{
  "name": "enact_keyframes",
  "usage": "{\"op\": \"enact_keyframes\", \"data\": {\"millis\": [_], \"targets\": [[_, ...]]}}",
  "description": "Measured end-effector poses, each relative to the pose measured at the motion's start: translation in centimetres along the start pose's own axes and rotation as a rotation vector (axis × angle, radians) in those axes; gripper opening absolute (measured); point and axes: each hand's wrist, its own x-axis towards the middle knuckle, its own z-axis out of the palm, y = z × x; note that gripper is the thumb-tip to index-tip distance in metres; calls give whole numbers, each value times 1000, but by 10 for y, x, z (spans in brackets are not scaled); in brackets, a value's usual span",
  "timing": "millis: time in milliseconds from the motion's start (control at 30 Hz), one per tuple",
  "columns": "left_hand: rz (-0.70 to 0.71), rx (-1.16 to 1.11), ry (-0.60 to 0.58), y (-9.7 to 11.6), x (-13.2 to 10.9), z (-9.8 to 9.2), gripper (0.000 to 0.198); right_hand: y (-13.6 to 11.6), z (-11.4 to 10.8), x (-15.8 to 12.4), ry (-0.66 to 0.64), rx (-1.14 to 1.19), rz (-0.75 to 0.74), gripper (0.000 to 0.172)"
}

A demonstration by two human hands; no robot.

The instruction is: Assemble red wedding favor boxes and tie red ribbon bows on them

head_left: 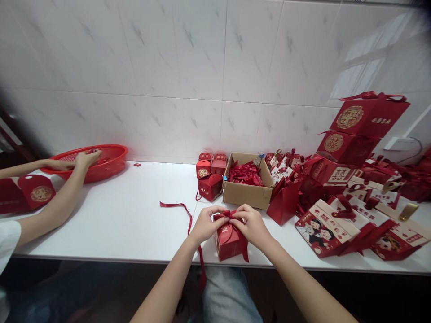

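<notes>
A small red gift box [229, 244] stands near the table's front edge, between my two hands. Red ribbon [244, 251] runs over its top and hangs down its right side. My left hand [209, 223] pinches the ribbon at the top of the box from the left. From the right, my right hand [251, 223] pinches the same ribbon, thumb and finger together, close to the left thumb. Another length of red ribbon [183, 206] lies loose on the table to the left, and a strip dangles over the edge. The fingertips partly cover where the ribbon crosses.
Behind the box stands a cardboard carton [247, 197] of red ribbon bows, beside several small red boxes [211, 186]. Stacked gift boxes [350, 148] and white-and-red bags [326, 229] crowd the right. At left, another person's hands [88, 158] reach into a red plastic basket [116, 168].
</notes>
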Motion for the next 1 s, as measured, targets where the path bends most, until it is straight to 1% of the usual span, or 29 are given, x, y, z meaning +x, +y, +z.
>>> {"op": "enact_keyframes", "data": {"millis": [100,200,267,367,433,500,567,600,667,733,767,867,1000], "targets": [[33,37,6,1,-1,-1,13,3,0,1,21,50,62,13],[79,85,56,-2,-2,1,12,5,0,1,5,213,155,17],[126,121,81,-5,-2,4,13,4,1,0,-75,339,210,24],[174,136,94,-10,0,9,13,1,6,-2,-189,496,228,40],[179,128,92,-12,3,11,14,0,10,-4,-177,568,246,46],[173,129,114,-11,4,12,14,-1,16,-6,-105,605,286,47],[180,176,148,-8,2,9,13,-1,21,-10,-26,599,321,47],[187,213,144,-5,-1,7,11,0,23,-12,9,582,328,47],[201,291,71,0,-9,2,9,1,28,-17,52,537,327,47],[204,333,-32,4,-18,-3,12,0,32,-22,80,484,318,47],[197,341,-61,6,-21,-5,14,0,33,-24,93,456,312,46],[160,340,-60,9,-24,-8,13,-3,34,-30,104,382,309,41],[116,315,-33,10,-22,-9,9,-5,23,-36,84,284,278,34]]}}
